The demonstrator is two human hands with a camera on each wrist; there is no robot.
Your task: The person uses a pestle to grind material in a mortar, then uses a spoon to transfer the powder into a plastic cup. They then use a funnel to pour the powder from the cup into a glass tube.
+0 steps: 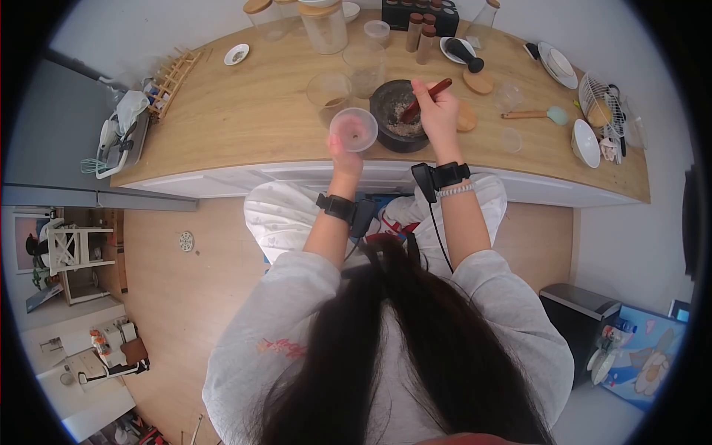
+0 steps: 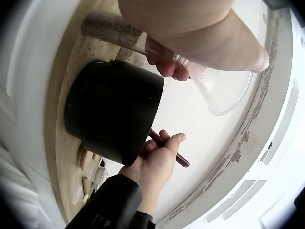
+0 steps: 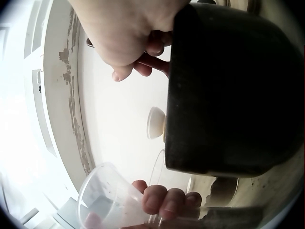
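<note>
My left hand (image 1: pixel 345 157) grips a small clear plastic cup (image 1: pixel 354 126) by its side, just left of a black mortar (image 1: pixel 383 139). A little residue shows inside the cup. The fingers of my right hand (image 1: pixel 440 119) are curled round the handle of a dark red wooden spoon (image 1: pixel 439 90), whose lower end reaches into the mortar. Greyish-brown crumbly stuff (image 1: pixel 404 128) lies in there. In both wrist views the mortar's dark outer wall (image 2: pixel 114 109) hides its contents. A glass jar (image 1: pixel 323 87) with brown powder stands behind the cup.
At the back are tall lidded jars (image 1: pixel 325 33) and brown-capped tubes (image 1: pixel 425 46). A black pestle (image 1: pixel 461 52) rests on a white dish. Right of the mortar lie wooden lids (image 1: pixel 478 81), a spatula (image 1: pixel 528 115) and a white bowl (image 1: pixel 585 144) near the counter's front edge.
</note>
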